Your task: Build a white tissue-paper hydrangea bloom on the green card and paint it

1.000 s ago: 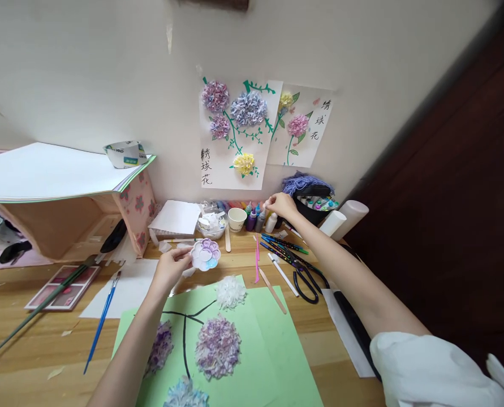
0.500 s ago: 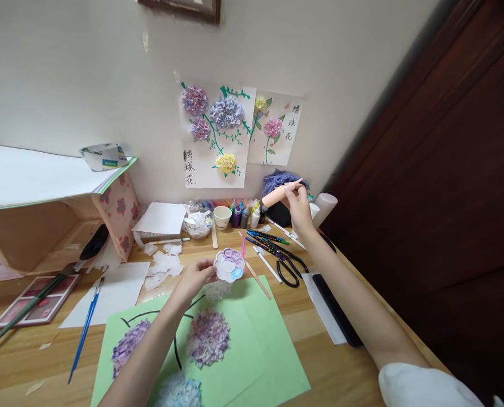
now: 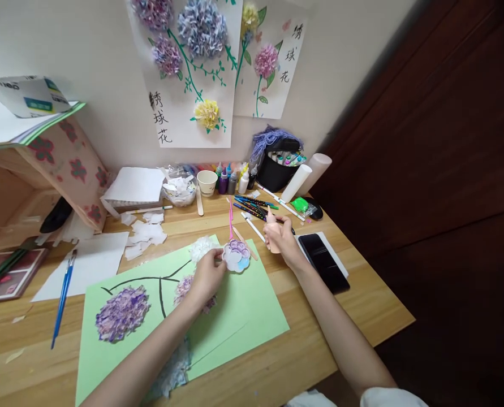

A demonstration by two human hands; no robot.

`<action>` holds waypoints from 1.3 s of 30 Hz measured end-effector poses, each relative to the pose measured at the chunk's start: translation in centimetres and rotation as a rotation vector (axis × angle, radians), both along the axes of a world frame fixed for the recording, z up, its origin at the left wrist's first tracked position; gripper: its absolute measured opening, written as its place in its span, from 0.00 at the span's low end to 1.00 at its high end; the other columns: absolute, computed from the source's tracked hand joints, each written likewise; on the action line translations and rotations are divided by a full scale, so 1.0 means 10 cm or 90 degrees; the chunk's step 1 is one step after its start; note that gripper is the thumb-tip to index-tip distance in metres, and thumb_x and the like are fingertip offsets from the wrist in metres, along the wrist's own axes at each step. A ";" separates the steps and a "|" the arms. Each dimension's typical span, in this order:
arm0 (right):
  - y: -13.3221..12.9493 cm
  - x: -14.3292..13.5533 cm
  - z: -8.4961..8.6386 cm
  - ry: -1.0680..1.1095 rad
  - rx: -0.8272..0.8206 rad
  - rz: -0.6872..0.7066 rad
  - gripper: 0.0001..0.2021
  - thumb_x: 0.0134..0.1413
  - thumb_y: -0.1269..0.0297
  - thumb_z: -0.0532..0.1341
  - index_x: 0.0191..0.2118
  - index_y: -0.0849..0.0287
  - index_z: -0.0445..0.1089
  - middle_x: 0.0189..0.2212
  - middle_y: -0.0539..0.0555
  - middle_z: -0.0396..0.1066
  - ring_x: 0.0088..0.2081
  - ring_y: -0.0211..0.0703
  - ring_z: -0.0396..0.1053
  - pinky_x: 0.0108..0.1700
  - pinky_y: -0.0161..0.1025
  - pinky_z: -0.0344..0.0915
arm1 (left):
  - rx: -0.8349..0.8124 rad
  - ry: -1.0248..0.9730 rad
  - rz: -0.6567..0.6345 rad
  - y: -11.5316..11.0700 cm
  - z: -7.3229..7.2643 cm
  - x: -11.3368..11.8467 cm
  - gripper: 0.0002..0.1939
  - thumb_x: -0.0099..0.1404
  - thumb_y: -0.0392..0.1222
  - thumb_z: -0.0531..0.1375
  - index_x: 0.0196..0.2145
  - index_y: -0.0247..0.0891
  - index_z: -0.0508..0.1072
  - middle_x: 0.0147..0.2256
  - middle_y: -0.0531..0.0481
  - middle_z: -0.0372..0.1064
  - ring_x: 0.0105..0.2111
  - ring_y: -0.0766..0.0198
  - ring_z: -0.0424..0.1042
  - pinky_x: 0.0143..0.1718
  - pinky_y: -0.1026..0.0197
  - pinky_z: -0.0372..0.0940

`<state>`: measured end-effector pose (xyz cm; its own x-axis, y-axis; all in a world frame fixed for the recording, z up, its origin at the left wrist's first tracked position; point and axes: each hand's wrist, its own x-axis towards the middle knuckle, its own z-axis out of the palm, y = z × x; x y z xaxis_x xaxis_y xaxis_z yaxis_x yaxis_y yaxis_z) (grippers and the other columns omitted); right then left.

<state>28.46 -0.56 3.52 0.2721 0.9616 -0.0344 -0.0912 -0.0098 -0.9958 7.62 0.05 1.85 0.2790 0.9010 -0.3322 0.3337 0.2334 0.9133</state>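
Between the thumb and fingers of my left hand (image 3: 209, 275) is a small flower-shaped paint palette (image 3: 236, 256), with purple and light blue paint in some wells. It is above the green paper (image 3: 252, 325). My right hand (image 3: 288, 242) is closed around a peach-coloured squeeze bottle (image 3: 272, 232), its nozzle pointing up, just right of the palette. On the green paper are a purple crumpled-paper flower (image 3: 123, 314), a white one (image 3: 202, 249), a light blue one (image 3: 175, 367) and black painted stems. My left hand partly covers another purple-pink flower (image 3: 184, 288).
A black phone (image 3: 323, 263) lies right of my right hand. Pens (image 3: 252, 206), a cup (image 3: 207, 182), paint bottles (image 3: 232, 182) and a bowl of paper scraps (image 3: 179, 189) line the back. A blue brush (image 3: 64, 297) lies left. Flower pictures (image 3: 196, 124) hang on the wall.
My right hand has come down from the back with the peach bottle, turning it nozzle up beside the palette. My left hand still holds the palette. The view has tilted downward.
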 end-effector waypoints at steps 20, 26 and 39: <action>-0.37 0.08 0.26 -0.444 -0.002 0.353 0.18 0.42 0.60 0.67 0.43 0.52 0.70 0.42 0.51 0.72 0.45 0.46 0.68 0.48 0.42 0.62 | 0.588 0.228 -0.252 -0.22 0.42 -0.01 0.23 0.60 0.43 0.61 0.52 0.38 0.63 0.49 0.41 0.65 0.51 0.51 0.60 0.49 0.49 0.61; -0.43 0.02 0.32 -0.398 -0.043 0.325 0.16 0.39 0.60 0.69 0.36 0.54 0.68 0.34 0.48 0.72 0.37 0.42 0.69 0.39 0.37 0.64 | 0.572 0.256 -0.310 -0.24 0.40 0.00 0.13 0.63 0.44 0.58 0.44 0.38 0.70 0.38 0.45 0.70 0.41 0.54 0.66 0.42 0.51 0.61; -0.43 -0.22 0.25 -0.125 0.078 0.177 0.22 0.36 0.46 0.68 0.35 0.57 0.72 0.35 0.54 0.73 0.38 0.46 0.71 0.37 0.39 0.67 | 0.440 0.135 -0.304 -0.22 0.48 -0.02 0.10 0.64 0.46 0.57 0.35 0.38 0.75 0.38 0.46 0.74 0.39 0.56 0.68 0.41 0.55 0.61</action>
<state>26.21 -4.86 6.00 -0.0104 0.9935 0.1131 0.0906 0.1136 -0.9894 7.43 -2.19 6.66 0.6726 0.7228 0.1586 0.4342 -0.5591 0.7063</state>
